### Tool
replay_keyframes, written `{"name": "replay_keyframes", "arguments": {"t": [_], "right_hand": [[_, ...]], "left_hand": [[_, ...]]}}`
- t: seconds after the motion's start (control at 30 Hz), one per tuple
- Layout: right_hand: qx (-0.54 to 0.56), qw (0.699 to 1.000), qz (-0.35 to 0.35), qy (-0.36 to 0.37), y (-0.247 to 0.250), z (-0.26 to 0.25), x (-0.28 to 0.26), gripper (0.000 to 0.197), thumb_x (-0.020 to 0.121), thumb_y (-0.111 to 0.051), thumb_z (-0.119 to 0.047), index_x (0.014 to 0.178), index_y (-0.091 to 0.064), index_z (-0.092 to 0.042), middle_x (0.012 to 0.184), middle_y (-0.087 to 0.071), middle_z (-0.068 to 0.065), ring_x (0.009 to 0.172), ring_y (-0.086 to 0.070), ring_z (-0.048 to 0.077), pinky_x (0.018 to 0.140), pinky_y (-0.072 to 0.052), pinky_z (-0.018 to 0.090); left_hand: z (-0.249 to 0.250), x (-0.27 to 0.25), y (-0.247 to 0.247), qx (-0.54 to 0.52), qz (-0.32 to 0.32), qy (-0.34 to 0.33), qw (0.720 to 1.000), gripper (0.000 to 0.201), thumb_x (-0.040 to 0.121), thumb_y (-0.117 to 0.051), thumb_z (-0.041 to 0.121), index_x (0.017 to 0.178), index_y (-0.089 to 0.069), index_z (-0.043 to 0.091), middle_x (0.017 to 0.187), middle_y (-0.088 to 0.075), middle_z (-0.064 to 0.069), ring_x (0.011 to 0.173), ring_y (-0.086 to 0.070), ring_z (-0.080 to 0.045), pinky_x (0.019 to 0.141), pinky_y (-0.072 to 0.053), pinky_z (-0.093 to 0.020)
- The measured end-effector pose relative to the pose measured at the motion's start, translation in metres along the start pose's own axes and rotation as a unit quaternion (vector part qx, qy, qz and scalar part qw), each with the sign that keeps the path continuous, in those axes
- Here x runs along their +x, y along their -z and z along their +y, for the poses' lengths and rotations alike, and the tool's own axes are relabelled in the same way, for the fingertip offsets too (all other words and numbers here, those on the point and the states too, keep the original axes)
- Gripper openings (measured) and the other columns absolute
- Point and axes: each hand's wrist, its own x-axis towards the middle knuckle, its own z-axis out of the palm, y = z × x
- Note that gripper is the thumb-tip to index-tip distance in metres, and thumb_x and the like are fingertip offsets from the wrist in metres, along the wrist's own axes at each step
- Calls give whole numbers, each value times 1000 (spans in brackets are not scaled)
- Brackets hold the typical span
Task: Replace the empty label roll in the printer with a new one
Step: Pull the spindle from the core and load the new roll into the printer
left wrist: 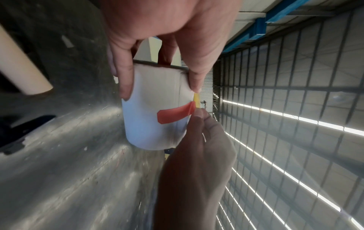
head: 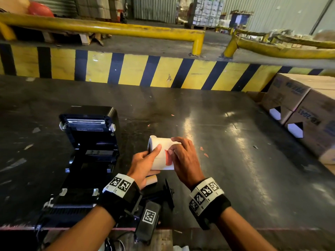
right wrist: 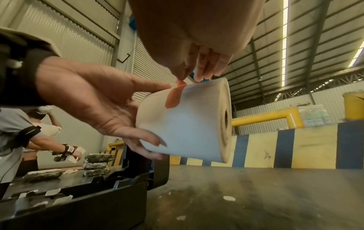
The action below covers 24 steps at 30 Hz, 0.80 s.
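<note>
Two hands busy: my left hand (head: 143, 161) grips the new roll (right wrist: 185, 123), right hand (head: 184, 156) pinches red tape (left wrist: 173, 115); next, peel it off.

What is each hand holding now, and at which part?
The left hand grips the new label roll around its curved side. The right hand pinches the lifted end of the red tape tab on it.

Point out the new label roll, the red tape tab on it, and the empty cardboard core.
new label roll (right wrist: 189, 124), right wrist view, on its white outer wrap.
red tape tab (left wrist: 173, 116), left wrist view, on its stuck-down middle.
empty cardboard core (left wrist: 21, 68), left wrist view, on its side wall.
</note>
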Motion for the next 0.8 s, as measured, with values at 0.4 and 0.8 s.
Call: {"name": "replay_keyframes", "arguments": {"t": [0.4,0.8], "right_hand": [[54,997,-35,-50,5,9,-35,38,97,-34,-38,87,-62,-15,125,-54,5,120,-44,18,102,-25,14],[93,975,4,-201,19,30,-85,19,89,-45,-37,85,-58,-23,123,-56,4,116,-47,14,97,-37,28]], "left_hand": [[-12,15,-4,-47,-24,71,996,30,81,-67,37,93,-67,9,104,-70,-18,95,-67,-30,82,-56,-50],[-17,25,7,-63,-15,80,995,34,79,-69,38,100,-64,12,113,-66,-16,96,-63,-26,86,-53,-49]]}}
